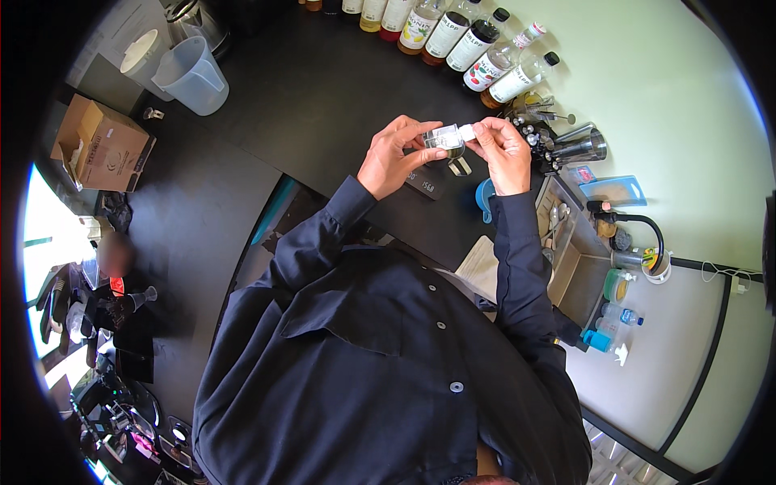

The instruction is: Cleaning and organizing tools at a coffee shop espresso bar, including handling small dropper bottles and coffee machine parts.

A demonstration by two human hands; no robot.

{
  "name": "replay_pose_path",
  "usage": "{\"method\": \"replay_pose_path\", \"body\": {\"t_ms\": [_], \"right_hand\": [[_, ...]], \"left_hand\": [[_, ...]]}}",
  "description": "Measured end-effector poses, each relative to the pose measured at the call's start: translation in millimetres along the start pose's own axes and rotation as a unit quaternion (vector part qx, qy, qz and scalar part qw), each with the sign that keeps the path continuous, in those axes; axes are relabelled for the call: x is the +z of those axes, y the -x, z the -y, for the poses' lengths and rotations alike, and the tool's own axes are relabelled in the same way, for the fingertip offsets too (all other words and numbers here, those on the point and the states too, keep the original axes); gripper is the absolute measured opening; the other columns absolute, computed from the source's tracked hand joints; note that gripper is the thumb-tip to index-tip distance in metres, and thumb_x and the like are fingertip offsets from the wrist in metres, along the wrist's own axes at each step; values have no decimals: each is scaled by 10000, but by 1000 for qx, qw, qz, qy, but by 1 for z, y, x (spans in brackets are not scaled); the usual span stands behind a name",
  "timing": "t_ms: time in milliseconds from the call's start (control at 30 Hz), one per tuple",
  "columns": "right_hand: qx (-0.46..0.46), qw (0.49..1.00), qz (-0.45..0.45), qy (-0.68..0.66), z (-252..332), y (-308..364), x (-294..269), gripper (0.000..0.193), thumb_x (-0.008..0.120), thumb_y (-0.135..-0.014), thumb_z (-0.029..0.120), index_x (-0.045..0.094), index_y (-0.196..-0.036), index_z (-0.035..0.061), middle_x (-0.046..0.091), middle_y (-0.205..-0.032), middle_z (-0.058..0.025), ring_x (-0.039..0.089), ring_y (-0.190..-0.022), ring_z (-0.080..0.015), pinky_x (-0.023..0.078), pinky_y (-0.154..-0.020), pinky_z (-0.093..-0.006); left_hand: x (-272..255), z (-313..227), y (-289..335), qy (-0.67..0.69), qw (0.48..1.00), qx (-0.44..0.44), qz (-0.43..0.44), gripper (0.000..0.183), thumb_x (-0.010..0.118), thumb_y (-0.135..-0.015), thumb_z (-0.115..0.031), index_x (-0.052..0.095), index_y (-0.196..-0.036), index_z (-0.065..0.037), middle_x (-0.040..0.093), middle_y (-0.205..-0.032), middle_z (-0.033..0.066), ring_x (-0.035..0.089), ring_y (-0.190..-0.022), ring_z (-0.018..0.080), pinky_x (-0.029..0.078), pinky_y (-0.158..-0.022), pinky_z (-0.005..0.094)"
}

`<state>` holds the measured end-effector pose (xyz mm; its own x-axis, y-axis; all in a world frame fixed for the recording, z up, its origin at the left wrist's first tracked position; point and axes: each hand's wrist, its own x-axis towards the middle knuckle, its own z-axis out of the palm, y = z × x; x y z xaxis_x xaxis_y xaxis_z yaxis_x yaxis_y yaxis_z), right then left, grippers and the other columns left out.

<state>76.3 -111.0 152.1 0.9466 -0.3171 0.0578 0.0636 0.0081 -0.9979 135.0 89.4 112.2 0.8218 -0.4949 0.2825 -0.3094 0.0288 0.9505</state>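
Note:
Over the black counter I hold a small, square-sided transparent bottle (pixel 442 139) on its side. My left hand (pixel 390 159) grips its body between thumb and fingers. At the other end, the fingertips of my right hand (pixel 504 155) pinch the white cap (pixel 468 132); whether the cap is loose or tight cannot be made out. Below the bottle, a small shiny metal piece (pixel 459 166) shows partly, its kind unclear. Beside it lies a black digital scale (pixel 423 184) with a lit display.
Syrup bottles (pixel 449 36) line the back. Bar tools and metal shakers (pixel 584 145) stand right, near a blue cup (pixel 485 198), a folded cloth (pixel 483 263) and a sink (pixel 575 279). At left are a plastic pitcher (pixel 194 81) and a cardboard box (pixel 105 145). Another person (pixel 113 255) is far left.

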Motion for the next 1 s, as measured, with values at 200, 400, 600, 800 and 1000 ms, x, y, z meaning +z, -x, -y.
{"method": "replay_pose_path", "body": {"t_ms": [200, 400, 600, 800, 1000], "right_hand": [[8, 1000, -2, 3, 7, -3, 1, 151, 667, -952, 126, 614, -1029, 7, 683, -935, -59, 667, -858, -116, 589, -804, -296], [21, 1000, -2, -3, 14, -6, -2, 172, 667, -954, 136, 601, -1050, 9, 689, -932, -67, 667, -853, -115, 590, -798, -293], [14, 1000, -11, -2, 19, -9, -7, 179, 664, -956, 139, 594, -1050, 3, 694, -926, -72, 666, -847, -122, 590, -802, -301], [5, 1000, -31, -2, 20, -15, -13, 187, 667, -954, 144, 600, -1053, 1, 698, -930, -80, 665, -840, -127, 591, -801, -311], [-5, 998, -58, -6, 16, -24, -25, 190, 671, -952, 146, 609, -1049, -5, 698, -934, -82, 666, -827, -131, 594, -793, -307]], "left_hand": [[-2, -1, -2, 1, 1000, 3, 1, 450, 805, -813, -172, 676, -1235, -88, 605, -998, 49, 630, -891, 124, 556, -807, 282], [-1, -1, -7, 18, 1000, 6, 7, 447, 798, -821, -168, 671, -1239, -76, 600, -1026, 49, 632, -918, 125, 561, -840, 284], [2, 1, -9, 23, 1000, -1, 8, 446, 796, -823, -168, 668, -1241, -77, 600, -1033, 47, 630, -941, 123, 563, -861, 286], [3, 3, -12, 24, 1000, 2, 1, 447, 796, -823, -164, 667, -1242, -78, 606, -1050, 46, 628, -962, 120, 566, -862, 286], [7, 10, -13, 28, 999, 9, -19, 443, 795, -821, -170, 668, -1233, -67, 614, -1025, 54, 623, -910, 127, 569, -829, 280]]}}
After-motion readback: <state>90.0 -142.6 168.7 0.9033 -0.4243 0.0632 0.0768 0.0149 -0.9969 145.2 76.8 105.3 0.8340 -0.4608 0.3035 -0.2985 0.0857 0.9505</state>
